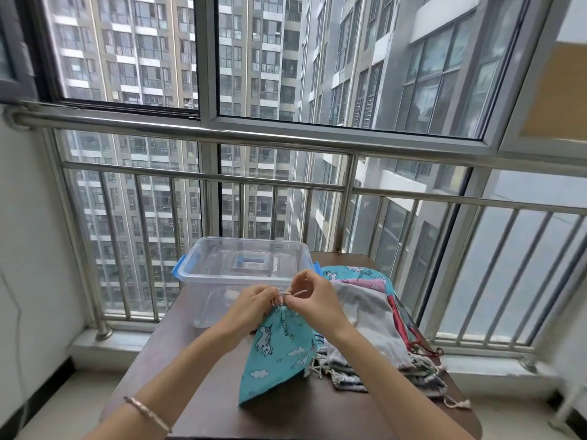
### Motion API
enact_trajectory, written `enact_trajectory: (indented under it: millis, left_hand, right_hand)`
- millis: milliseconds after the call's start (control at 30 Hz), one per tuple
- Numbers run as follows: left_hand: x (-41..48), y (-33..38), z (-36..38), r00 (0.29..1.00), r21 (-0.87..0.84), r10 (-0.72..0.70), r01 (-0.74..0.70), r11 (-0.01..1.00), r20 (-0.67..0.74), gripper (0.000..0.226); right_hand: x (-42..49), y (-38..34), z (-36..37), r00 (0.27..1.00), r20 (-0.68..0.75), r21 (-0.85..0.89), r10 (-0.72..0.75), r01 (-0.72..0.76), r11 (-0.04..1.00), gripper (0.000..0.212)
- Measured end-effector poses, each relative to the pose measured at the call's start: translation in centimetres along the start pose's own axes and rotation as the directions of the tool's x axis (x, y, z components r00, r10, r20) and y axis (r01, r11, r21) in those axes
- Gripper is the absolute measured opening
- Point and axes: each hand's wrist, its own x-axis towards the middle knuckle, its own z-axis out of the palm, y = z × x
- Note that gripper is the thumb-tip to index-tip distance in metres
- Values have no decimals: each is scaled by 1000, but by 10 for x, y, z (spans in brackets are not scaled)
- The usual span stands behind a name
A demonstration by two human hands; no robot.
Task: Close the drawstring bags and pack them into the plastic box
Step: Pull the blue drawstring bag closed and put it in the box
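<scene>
A teal drawstring bag with white unicorns [279,354] stands lifted off the brown table [190,376], its mouth gathered tight at the top. My left hand [254,304] pinches the gathered neck. My right hand [313,295] pinches the pale cord just above it. Behind the hands sits the clear plastic box [203,268] with blue latches, open on top; no bag shows inside it. A pile of other drawstring bags [365,315] lies to the right: grey, pink, teal and striped ones with loose cords.
A steel railing [286,182] and window stand right behind the table's far edge. White wall is at the left. The table's front part near me is bare wood. Loose cords [457,403] trail at the pile's front right.
</scene>
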Motion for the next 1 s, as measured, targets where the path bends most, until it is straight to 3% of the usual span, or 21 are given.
enact_trajectory:
  millis: [167, 267, 433, 533, 633, 667, 700, 767, 833, 900, 1000]
  left_hand:
    - [0, 5, 0, 996, 17, -30, 28, 999, 80, 35]
    - [1, 7, -8, 986, 86, -63, 50, 995, 152, 34]
    - [4, 5, -14, 973, 236, -55, 1, 972, 224, 45]
    - [2, 6, -15, 995, 385, 97, -104, 917, 39, 29]
    - [-3, 11, -17, 983, 322, 181, -169, 932, -9, 18]
    - [-4, 12, -16, 986, 264, 166, -161, 951, 0, 18]
    - [-5, 12, -15, 989, 211, 148, -144, 967, 0, 19]
    - [-5, 13, -13, 991, 173, 128, -121, 977, -30, 20]
    - [-4, 11, -12, 992, 167, 119, -111, 980, -42, 20]
    - [-3, 10, -13, 996, 146, 83, -76, 986, -40, 20]
    - [-2, 9, -12, 998, 104, 35, -30, 994, -46, 21]
  right_hand:
    - [-4, -5, -2, 959, 80, -284, -271, 283, 916, 21]
    - [-3, -5, -2, 955, 170, -341, -244, 289, 894, 19]
    - [4, -10, -3, 972, 236, -275, 11, 56, 960, 19]
    - [8, -11, -5, 942, 270, -67, 201, -190, 980, 20]
    - [8, -13, -11, 859, 413, 249, 303, -426, 870, 31]
    - [8, -13, -13, 819, 485, 321, 305, -492, 809, 24]
    - [8, -11, -15, 786, 542, 362, 296, -537, 762, 12]
    - [7, -8, -17, 775, 576, 399, 261, -545, 738, 11]
    - [4, -5, -15, 827, 502, 373, 253, -471, 799, 9]
    - [2, -3, -13, 920, 324, 262, 220, -311, 914, 9]
    - [-1, -3, -12, 998, 52, 90, 40, -44, 995, 17]
